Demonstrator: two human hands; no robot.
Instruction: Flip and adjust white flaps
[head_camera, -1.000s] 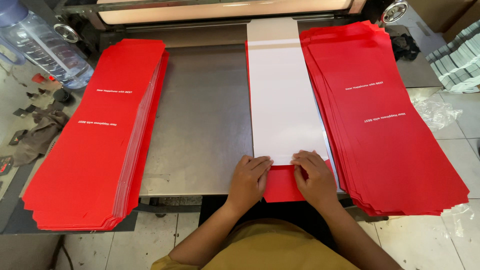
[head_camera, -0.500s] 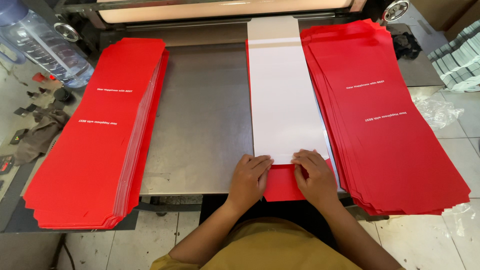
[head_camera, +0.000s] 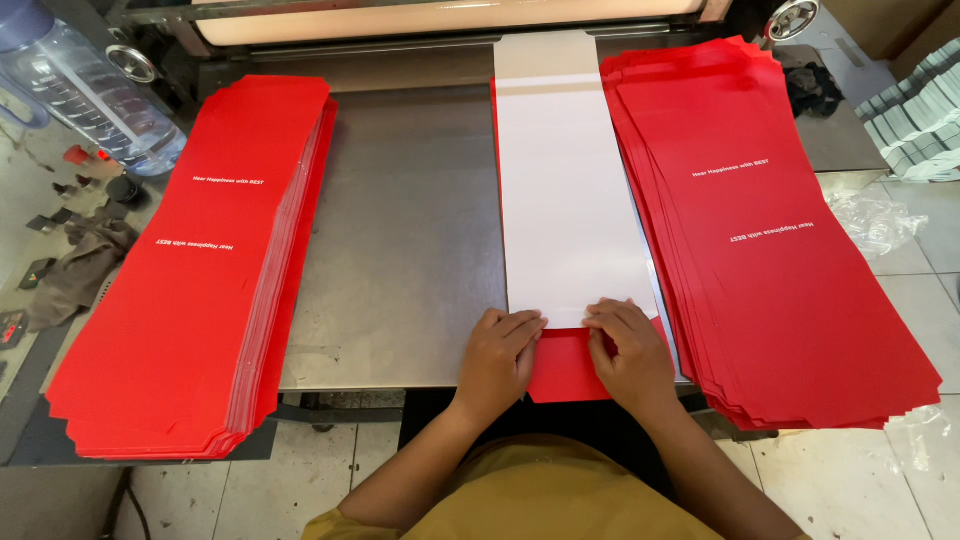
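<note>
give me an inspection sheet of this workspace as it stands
surface: grey metal table, scuffed, bare in the middle.
job's things: long white sheet lying on a red sheet, far end at the machine slot; red stack on the left; fanned red stack on the right.
clutter: water jug, rag, plastic wrap.
hands: left hand and right hand pressed flat at the white sheet's near edge.
cables: nothing seen.
surroundings: tiled floor, striped stack at far right.
</note>
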